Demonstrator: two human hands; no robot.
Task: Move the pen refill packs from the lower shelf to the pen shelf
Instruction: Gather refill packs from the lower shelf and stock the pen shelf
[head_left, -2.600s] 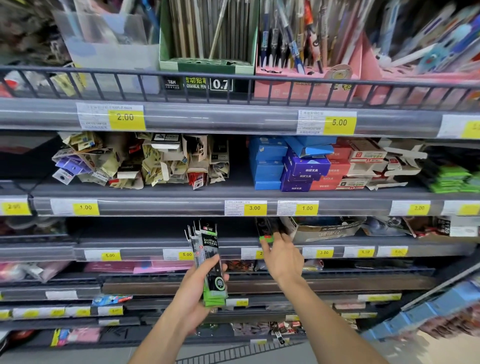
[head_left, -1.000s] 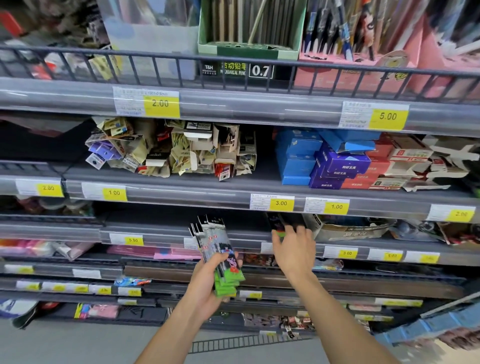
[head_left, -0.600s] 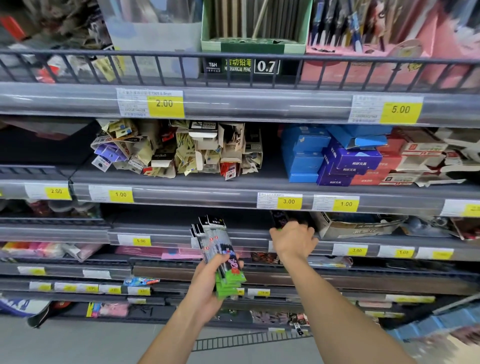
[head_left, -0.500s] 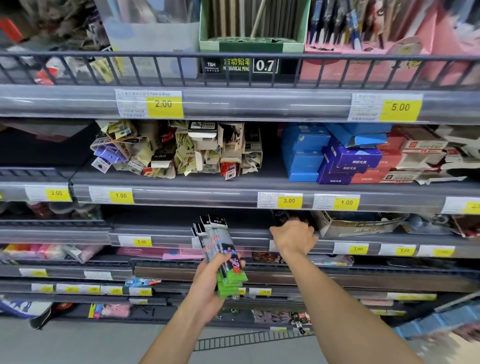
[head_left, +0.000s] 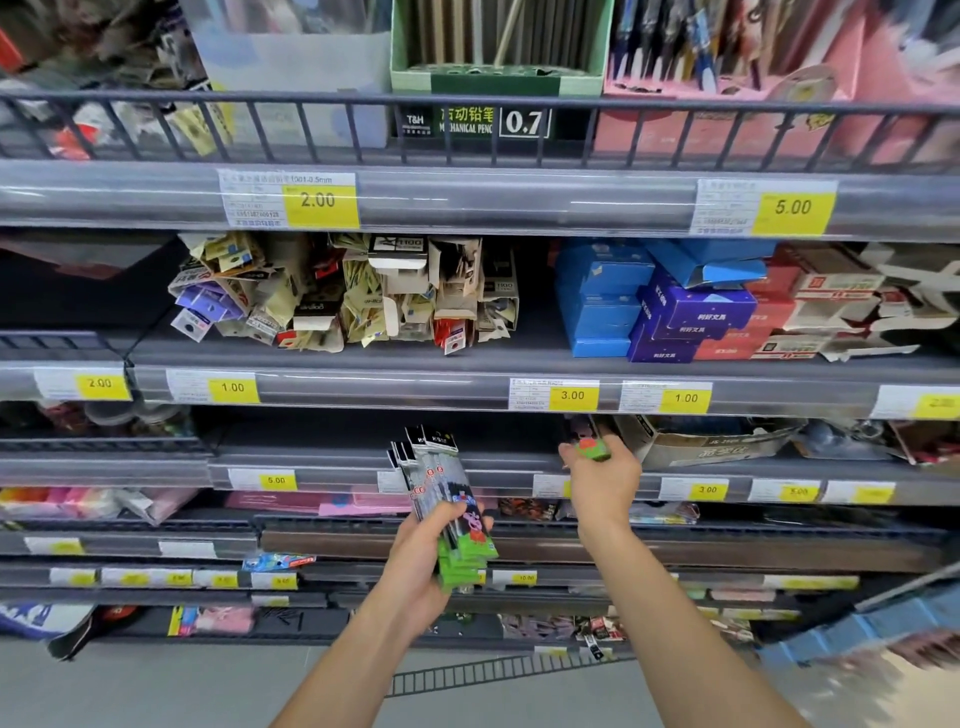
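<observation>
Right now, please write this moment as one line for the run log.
phase: collecting | left hand: holds stack of refill packs | right hand: grips one pack at lower shelf | pen shelf: not reached

Pack (head_left: 589, 441) in right hand (head_left: 602, 480): mostly hidden under shelf lip, only green end shows. Left hand (head_left: 421, 566) covers lower part of stack (head_left: 447, 499); count unclear. Pens (head_left: 670, 47) cut off at top. Bottom-right blurred, price tags (head_left: 800, 582) there unreadable.
</observation>
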